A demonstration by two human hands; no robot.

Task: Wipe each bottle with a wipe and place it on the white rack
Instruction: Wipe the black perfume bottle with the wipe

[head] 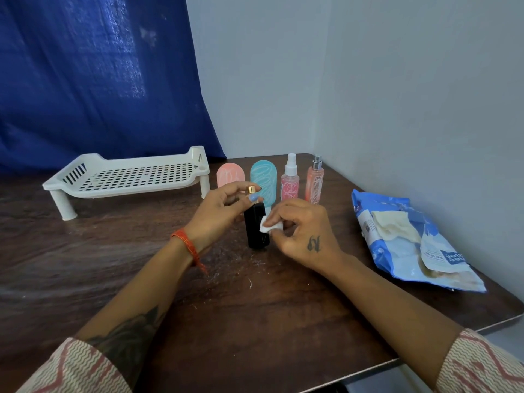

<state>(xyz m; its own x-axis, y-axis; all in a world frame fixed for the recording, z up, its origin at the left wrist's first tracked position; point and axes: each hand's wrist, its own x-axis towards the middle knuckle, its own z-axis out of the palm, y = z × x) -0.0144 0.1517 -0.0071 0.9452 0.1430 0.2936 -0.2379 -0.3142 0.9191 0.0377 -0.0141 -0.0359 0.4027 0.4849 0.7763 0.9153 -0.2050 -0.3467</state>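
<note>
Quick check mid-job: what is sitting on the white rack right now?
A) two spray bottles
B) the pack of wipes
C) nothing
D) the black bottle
C: the white rack shows only its bare slotted shelf, the black bottle is between the hands being wiped, and the other four bottles stand on the table.
</note>
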